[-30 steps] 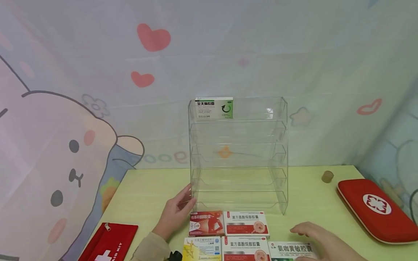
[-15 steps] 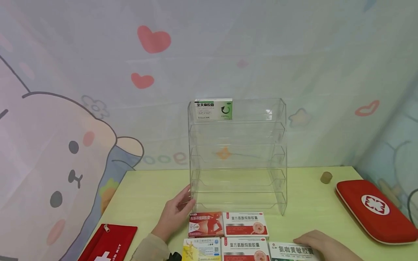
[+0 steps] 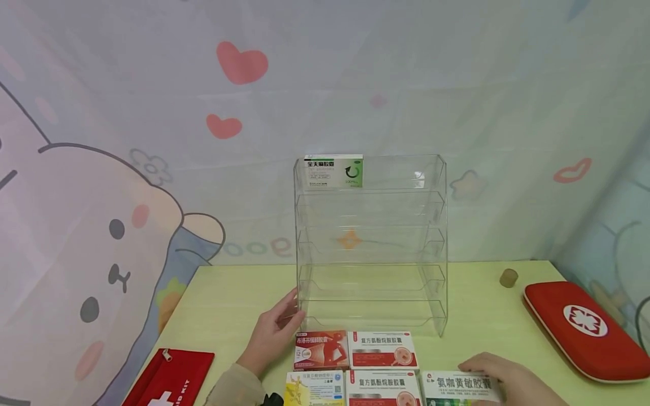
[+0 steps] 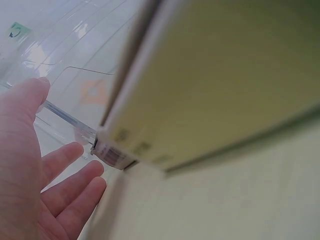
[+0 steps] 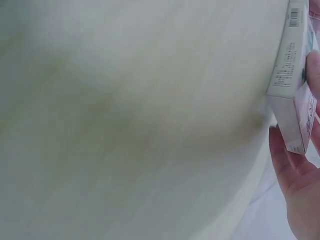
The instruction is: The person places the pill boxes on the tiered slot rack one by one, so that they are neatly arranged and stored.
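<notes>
A clear tiered rack [image 3: 370,265] stands on the table, with a white-and-green medicine box [image 3: 333,171] at the left of its top tier. My left hand [image 3: 271,335] grips the rack's lower left side panel; the left wrist view has its thumb at the panel's edge and a fingertip behind it. At lower right, my right hand [image 3: 510,378] holds another white-and-green medicine box [image 3: 459,386] between thumb and fingers. This box [image 5: 292,55] looks tilted in the right wrist view, and the hand covers its right end.
In front of the rack lie a red box [image 3: 321,351], two white-and-red boxes [image 3: 382,351] and a yellow-and-white box [image 3: 313,389]. A red first-aid pouch [image 3: 175,376] is at left. A red hard case [image 3: 584,327] and a small brown cylinder [image 3: 509,277] are at right.
My right hand has come down onto the white-and-green box, taken hold of it and shifted it slightly up and to the right. The left hand stays at the rack.
</notes>
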Motion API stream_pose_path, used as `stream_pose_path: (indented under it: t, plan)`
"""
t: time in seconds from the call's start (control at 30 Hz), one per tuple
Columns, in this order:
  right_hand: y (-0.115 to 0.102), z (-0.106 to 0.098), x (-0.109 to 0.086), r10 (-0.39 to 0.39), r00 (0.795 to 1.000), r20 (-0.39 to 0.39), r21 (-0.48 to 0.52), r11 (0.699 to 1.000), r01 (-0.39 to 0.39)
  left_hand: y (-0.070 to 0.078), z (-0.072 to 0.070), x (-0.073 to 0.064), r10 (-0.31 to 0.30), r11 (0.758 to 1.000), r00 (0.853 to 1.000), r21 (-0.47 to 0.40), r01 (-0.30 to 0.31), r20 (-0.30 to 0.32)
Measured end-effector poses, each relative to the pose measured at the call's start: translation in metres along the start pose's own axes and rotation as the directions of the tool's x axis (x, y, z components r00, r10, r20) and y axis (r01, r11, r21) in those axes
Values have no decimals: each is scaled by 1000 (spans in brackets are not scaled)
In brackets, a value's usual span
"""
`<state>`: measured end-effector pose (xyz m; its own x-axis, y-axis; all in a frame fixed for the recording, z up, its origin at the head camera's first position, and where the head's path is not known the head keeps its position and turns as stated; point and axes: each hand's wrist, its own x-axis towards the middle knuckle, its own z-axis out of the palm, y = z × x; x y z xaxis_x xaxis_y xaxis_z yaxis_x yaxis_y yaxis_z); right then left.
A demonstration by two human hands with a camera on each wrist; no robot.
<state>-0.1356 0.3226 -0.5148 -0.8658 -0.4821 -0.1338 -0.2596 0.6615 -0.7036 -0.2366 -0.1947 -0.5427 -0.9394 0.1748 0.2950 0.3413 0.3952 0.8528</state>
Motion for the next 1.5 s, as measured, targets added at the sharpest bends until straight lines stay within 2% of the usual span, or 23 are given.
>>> stream_pose_path:
  t: [0.07,0.2,0.4,0.57,0.63,0.7,0.73,0.83,0.93,1.03,1.17,1.43,1.5]
  plan:
    - [-2,-3,0,56,998,3,18,998,-56,0,0,0,4,1000,1000,5,-4,0]
    - [-7,-7,0,92,996,-7,13,996,-92,0,1,1,10,1000,1000,7,-10,2]
    - [-16,-12,0,134,991,-16,94,987,-131,-3,1,2,15,1000,1000,18,-15,0]
    - [-25,-19,1,113,987,-117,-15,993,-116,-3,2,2,9,1000,1000,19,-9,0]
    - [-30,-19,2,47,977,-207,-80,995,-65,-3,2,2,6,1000,1000,15,-6,2]
    - [-36,-19,5,-16,953,-302,-126,992,-24,-2,2,2,5,1000,1000,11,-5,0]
    - [-39,-19,7,-61,934,-351,-154,988,6,-2,2,2,5,1000,1000,9,-5,-1]
    - [-49,-20,13,-199,855,-479,-232,968,95,-2,2,2,8,1000,1000,7,-8,-2]
    - [-61,-26,19,-309,771,-557,-315,938,148,-3,2,2,11,1000,1000,6,-11,2]
    - [-74,-36,27,-367,719,-590,-345,920,187,-4,2,2,4,1000,1000,6,-4,-7]
    - [-93,-50,41,-393,690,-608,-338,914,223,-5,2,1,-1,1000,1000,6,1,-20]
    - [-127,-68,72,-404,671,-622,-317,913,255,-3,1,1,-6,1000,1000,-13,6,-7]
    - [-136,-76,79,-385,678,-626,-305,921,242,-3,1,1,-5,1000,1000,-14,5,-6]
